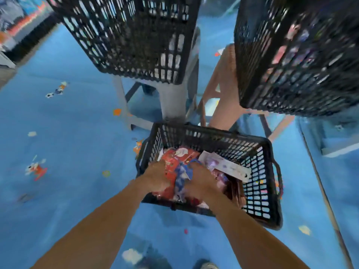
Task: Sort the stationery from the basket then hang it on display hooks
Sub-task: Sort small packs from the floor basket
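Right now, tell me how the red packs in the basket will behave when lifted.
Probably floppy: the red packs bulge and crease where the left hand grips them. Likely slippery, as the wrapping looks glossy. Probably light, being thin packs heaped loosely in the basket.

Motion blur throughout. Fingertips of left hand [157, 179] and right hand [202, 181] buried among packets [171, 166] in basket [213, 131]; grip unreadable. Packet print illegible. Top edge cuts left crate [126, 45]; top and right edges cut right crate [291, 65], contents smeared.
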Demonstrator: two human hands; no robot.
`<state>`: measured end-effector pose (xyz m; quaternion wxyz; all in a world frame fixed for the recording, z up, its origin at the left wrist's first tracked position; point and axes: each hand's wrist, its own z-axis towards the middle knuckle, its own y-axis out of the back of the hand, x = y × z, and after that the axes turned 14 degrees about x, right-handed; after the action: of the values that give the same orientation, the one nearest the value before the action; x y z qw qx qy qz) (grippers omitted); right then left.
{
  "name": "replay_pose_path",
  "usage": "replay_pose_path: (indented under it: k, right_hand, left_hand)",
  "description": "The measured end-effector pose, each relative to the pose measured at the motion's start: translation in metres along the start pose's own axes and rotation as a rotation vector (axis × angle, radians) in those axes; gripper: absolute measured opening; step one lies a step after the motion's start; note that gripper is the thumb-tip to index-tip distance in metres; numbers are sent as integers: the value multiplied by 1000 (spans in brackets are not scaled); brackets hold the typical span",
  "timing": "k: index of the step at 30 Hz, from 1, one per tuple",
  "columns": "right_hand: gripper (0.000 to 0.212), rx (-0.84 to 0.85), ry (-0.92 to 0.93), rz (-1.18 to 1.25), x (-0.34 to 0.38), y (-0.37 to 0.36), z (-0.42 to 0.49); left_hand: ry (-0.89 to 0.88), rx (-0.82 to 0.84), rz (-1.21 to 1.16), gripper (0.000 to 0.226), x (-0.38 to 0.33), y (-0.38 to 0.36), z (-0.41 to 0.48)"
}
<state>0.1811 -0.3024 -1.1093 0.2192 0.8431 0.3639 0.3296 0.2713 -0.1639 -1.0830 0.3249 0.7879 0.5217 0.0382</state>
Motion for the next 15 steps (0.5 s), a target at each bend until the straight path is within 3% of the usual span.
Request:
replay_pose_path:
  k: [2, 5, 8, 11, 15]
  right_hand:
    - [48, -51, -19, -64, -13, -8, 41]
    - [68, -96, -5, -141, -33, -6, 90]
    - [80, -66, 80, -249, -47, 6, 119]
    - [66, -7, 130, -348, -51, 11, 142]
    - [37, -83, 125, -496, -50, 15, 149]
  left_hand:
    - [-48, -43, 27, 67, 17, -17, 50]
    - [-76, -126, 67, 45, 26, -28, 94]
    - [-107, -171, 119, 54, 28, -31, 127]
    - [-37, -105, 15, 55, 30, -27, 153]
    - [6, -97, 4, 52, 27, -21, 161]
